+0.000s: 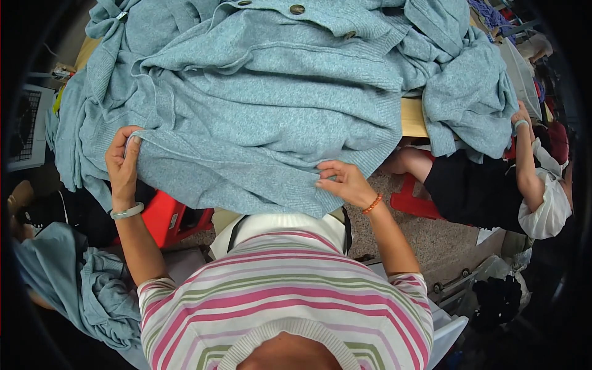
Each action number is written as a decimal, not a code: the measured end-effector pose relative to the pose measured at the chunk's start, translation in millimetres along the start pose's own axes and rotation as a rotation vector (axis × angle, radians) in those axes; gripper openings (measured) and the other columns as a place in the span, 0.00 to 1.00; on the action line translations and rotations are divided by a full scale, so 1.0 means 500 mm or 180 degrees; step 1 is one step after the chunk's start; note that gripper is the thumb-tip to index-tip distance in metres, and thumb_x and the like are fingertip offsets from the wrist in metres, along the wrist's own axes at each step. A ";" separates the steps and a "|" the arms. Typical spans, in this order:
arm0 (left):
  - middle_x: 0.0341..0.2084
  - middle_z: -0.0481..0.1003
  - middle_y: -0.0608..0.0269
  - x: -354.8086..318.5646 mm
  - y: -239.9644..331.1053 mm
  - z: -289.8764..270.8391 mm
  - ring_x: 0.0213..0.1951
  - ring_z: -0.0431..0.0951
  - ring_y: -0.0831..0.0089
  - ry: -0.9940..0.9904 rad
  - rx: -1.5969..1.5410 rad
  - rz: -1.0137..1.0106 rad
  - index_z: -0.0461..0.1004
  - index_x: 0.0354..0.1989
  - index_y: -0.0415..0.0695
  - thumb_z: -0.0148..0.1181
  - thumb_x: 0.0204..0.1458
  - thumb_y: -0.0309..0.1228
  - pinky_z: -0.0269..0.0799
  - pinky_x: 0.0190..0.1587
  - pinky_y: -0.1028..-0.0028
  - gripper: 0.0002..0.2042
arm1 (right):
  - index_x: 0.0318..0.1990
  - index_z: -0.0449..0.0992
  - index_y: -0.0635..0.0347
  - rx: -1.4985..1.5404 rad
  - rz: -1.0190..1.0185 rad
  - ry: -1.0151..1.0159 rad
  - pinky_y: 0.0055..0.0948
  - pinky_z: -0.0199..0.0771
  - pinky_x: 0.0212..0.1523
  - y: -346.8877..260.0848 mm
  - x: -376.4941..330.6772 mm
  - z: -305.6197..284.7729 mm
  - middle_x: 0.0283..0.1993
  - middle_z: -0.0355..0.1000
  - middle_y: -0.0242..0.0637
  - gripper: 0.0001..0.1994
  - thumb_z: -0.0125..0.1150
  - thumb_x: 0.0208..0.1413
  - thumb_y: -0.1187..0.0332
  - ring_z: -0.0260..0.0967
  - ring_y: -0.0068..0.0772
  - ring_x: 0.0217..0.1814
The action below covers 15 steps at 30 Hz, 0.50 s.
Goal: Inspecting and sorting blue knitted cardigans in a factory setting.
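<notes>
A light blue-grey knit cardigan (265, 105) with dark buttons at its far side lies spread in folds over the table (414, 118) and hangs over the near edge toward my lap. My left hand (125, 159) pinches the cardigan's edge between thumb and fingers, at the left end of a long seam. At the right end of that stretch, my right hand (344, 181) has its thumb and forefinger closed on the fabric near a ribbed band. Between both hands the cloth is drawn out sideways. The fingertips of my right hand are partly lost against the knit.
A co-worker's hand (522, 115) at the right touches another blue-grey knit garment (468, 98). More knitwear (108, 290) lies at lower left beside another person. Red stools (166, 219) stand under the table, and a white bin (521, 71) is at far right.
</notes>
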State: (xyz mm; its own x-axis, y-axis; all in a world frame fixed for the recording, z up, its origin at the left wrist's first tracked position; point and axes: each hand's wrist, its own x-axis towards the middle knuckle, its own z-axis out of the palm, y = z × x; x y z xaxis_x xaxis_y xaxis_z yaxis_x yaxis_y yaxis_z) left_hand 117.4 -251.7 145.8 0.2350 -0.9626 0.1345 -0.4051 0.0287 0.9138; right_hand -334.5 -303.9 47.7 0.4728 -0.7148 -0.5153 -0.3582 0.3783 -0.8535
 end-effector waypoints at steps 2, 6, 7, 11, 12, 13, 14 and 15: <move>0.32 0.70 0.73 -0.001 0.008 0.002 0.34 0.65 0.87 0.0063 0.0019 0.0025 0.73 0.41 0.37 0.52 0.60 0.28 0.59 0.40 0.86 0.07 | 0.49 0.74 0.69 0.0008 -0.0068 -0.0049 0.17 0.70 0.33 0.029 0.006 0.023 0.36 0.73 0.31 0.17 0.67 0.52 0.73 0.68 0.16 0.33; 0.28 0.67 0.74 -0.004 0.006 -0.003 0.32 0.63 0.85 0.0015 0.0212 -0.0026 0.72 0.38 0.37 0.52 0.59 0.26 0.57 0.38 0.84 0.05 | 0.41 0.80 0.66 -0.0863 -0.0819 0.0488 0.22 0.70 0.32 0.028 0.000 0.038 0.32 0.76 0.36 0.09 0.64 0.53 0.72 0.71 0.21 0.31; 0.28 0.67 0.73 -0.003 0.005 -0.003 0.33 0.63 0.85 0.0034 0.0266 -0.0003 0.72 0.38 0.37 0.52 0.59 0.26 0.57 0.39 0.84 0.05 | 0.38 0.80 0.65 -0.1102 -0.1316 0.0723 0.23 0.70 0.31 0.010 -0.008 0.033 0.31 0.76 0.39 0.07 0.62 0.54 0.72 0.72 0.25 0.29; 0.29 0.68 0.70 0.012 0.000 0.000 0.35 0.64 0.83 0.0028 0.0385 0.0008 0.72 0.37 0.37 0.53 0.58 0.26 0.58 0.40 0.83 0.06 | 0.41 0.75 0.66 -0.0992 -0.0890 0.0493 0.23 0.71 0.27 -0.044 -0.034 0.011 0.30 0.74 0.35 0.07 0.55 0.59 0.73 0.72 0.23 0.26; 0.29 0.69 0.71 0.017 0.000 0.004 0.33 0.65 0.84 0.0068 0.0452 0.0096 0.73 0.36 0.37 0.53 0.58 0.27 0.59 0.39 0.83 0.06 | 0.43 0.73 0.65 -0.0410 -0.0583 0.0363 0.22 0.72 0.27 -0.053 -0.034 0.009 0.30 0.73 0.33 0.07 0.53 0.61 0.72 0.72 0.22 0.26; 0.29 0.69 0.71 0.028 0.005 0.006 0.33 0.65 0.84 0.0091 0.0410 0.0163 0.73 0.36 0.37 0.53 0.58 0.27 0.59 0.39 0.83 0.06 | 0.45 0.69 0.63 0.0264 -0.0720 0.0271 0.19 0.73 0.26 -0.069 -0.043 -0.005 0.30 0.71 0.29 0.07 0.50 0.63 0.71 0.72 0.19 0.28; 0.28 0.69 0.72 0.039 0.011 0.012 0.32 0.65 0.85 0.0023 0.0343 0.0135 0.73 0.35 0.38 0.53 0.59 0.28 0.59 0.37 0.84 0.06 | 0.46 0.69 0.62 0.0536 -0.1178 0.0596 0.19 0.73 0.26 -0.092 -0.042 -0.024 0.32 0.71 0.29 0.07 0.50 0.64 0.71 0.72 0.18 0.27; 0.27 0.69 0.73 0.043 0.017 0.016 0.31 0.64 0.86 -0.0044 0.0309 0.0084 0.73 0.35 0.38 0.53 0.59 0.28 0.59 0.36 0.84 0.06 | 0.46 0.70 0.62 0.0836 -0.1629 0.0885 0.18 0.73 0.26 -0.120 -0.039 -0.044 0.33 0.71 0.29 0.08 0.49 0.64 0.71 0.72 0.18 0.26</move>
State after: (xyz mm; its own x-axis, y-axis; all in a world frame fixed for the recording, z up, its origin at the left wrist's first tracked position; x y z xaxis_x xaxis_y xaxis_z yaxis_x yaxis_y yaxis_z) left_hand 111.7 -274.4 153.4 0.2111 -0.9656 0.1520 -0.4948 0.0285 0.8685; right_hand -339.8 -325.5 110.4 0.2925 -0.9558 -0.0283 0.0836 0.0550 -0.9950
